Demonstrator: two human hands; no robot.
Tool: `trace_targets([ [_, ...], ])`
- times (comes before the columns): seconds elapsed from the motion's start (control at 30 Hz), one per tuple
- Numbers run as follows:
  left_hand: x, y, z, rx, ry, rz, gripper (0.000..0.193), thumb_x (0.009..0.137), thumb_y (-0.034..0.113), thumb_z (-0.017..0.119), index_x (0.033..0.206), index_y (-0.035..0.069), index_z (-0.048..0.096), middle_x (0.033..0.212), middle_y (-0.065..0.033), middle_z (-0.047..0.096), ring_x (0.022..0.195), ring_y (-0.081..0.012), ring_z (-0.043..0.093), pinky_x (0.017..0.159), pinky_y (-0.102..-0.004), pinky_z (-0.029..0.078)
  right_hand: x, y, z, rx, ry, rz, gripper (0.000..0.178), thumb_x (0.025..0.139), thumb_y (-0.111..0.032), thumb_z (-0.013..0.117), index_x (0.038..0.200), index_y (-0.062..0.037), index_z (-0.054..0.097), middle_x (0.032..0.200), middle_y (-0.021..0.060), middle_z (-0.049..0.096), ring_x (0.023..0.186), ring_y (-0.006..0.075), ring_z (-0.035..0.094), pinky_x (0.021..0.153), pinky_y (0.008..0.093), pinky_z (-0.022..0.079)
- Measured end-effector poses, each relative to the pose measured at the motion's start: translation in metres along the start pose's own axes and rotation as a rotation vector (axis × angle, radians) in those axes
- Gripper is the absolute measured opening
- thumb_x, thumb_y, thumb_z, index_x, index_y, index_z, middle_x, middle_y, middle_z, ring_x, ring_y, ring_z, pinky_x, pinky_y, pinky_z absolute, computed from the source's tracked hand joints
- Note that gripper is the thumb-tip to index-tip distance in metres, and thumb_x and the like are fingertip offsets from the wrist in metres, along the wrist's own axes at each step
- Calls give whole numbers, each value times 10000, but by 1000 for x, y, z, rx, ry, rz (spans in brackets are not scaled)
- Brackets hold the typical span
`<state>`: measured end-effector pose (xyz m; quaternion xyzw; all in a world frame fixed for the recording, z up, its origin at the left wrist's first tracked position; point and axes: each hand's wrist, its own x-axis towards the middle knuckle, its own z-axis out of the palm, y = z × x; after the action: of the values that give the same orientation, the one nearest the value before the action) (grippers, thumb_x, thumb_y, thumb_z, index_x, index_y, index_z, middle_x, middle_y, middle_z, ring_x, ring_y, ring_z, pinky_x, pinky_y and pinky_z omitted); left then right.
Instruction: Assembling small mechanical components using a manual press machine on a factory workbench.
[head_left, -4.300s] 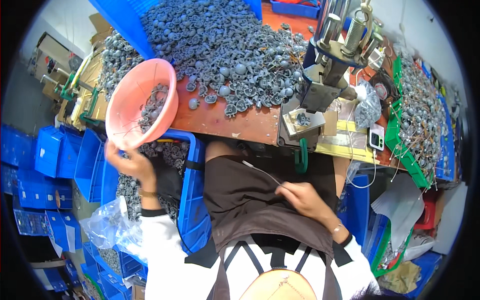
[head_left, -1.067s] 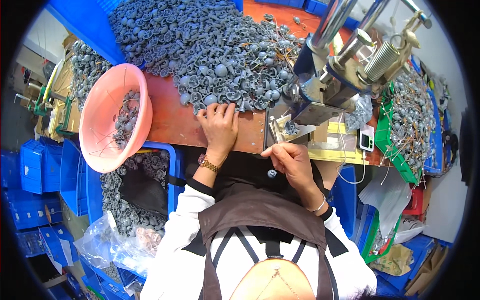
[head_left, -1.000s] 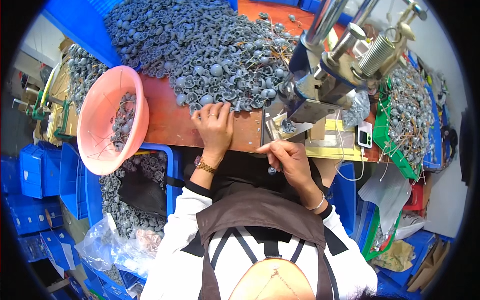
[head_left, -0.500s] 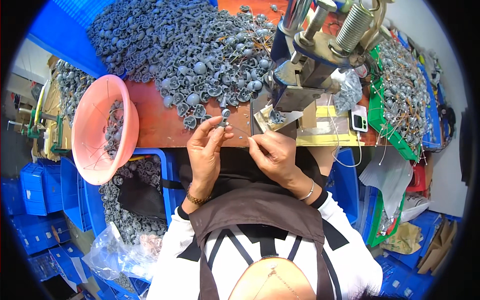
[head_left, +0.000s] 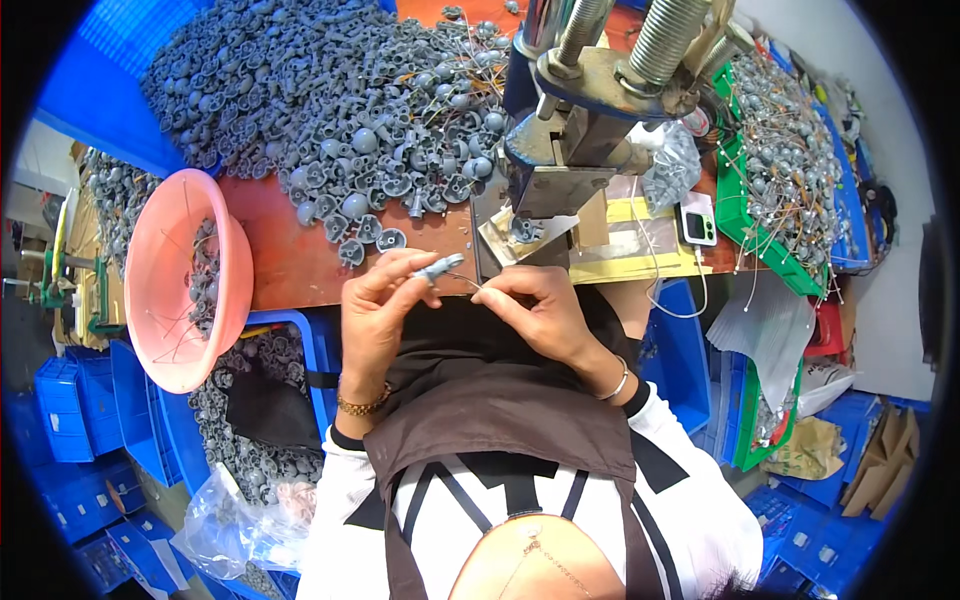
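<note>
Over the near edge of the wooden table (head_left: 290, 270), my left hand (head_left: 375, 315) pinches a small grey plastic part (head_left: 440, 267) between thumb and fingers. A thin wire (head_left: 463, 278) runs from that part toward my right hand (head_left: 538, 315), whose thumb and forefinger are closed on the wire's other end. A large pile of grey plastic pieces (head_left: 330, 120), some dome-shaped, lies beyond my left hand. Ahead of my right hand stands a metal press (head_left: 560, 170) with a grey piece (head_left: 525, 230) beneath it.
At the left is a pink basin (head_left: 238, 300) holding wired grey parts. A green tray (head_left: 733, 190) of similar wired parts is at the right, near a small white device (head_left: 697, 219) with a cable. A blue crate (head_left: 323, 350) of grey parts stands below the table's left side.
Both hands have come slightly closer to my body. The grey part has turned from upright to lying sideways, pointing toward the right. The whole view has shifted a little.
</note>
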<state>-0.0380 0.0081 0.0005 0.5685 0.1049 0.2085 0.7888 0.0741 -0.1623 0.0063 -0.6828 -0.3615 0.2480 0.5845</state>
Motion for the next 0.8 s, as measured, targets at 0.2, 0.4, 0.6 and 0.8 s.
trace_targets([
  [0.2, 2, 12, -3, 148, -210, -170, 224, 879, 5, 591, 1089, -31, 658, 952, -72, 611, 730, -103, 585, 627, -215, 488, -4, 0, -5, -292, 36, -312, 98, 843, -14, 621, 925, -1, 674, 681, 49, 594, 564, 88, 503, 501, 261, 375],
  [0.4, -1, 0, 20, 254, -84, -66, 261, 824, -38, 641, 1078, 7, 677, 996, -90, 621, 766, -134, 609, 662, -222, 499, -5, 16, 2, -21, 23, -219, 104, 890, -107, 600, 948, -32, 641, 681, 53, 595, 526, 93, 498, 461, 274, 376],
  [0.6, 2, -8, 28, 785, -150, 514, 348, 744, -38, 692, 1086, 29, 678, 1150, -127, 616, 800, -154, 592, 666, -238, 475, -5, 9, 2, 1061, -57, 436, 228, 952, -185, 518, 1118, -30, 543, 732, 36, 600, 493, 59, 470, 445, 171, 362],
  [0.8, 6, 1, 21, 749, -69, 563, 266, 773, 6, 677, 1038, 23, 690, 1152, -143, 633, 852, -203, 588, 738, -271, 471, -6, 19, -1, 746, 107, 189, 140, 917, -83, 574, 1043, -26, 549, 823, 41, 610, 660, 85, 577, 600, 222, 479],
])
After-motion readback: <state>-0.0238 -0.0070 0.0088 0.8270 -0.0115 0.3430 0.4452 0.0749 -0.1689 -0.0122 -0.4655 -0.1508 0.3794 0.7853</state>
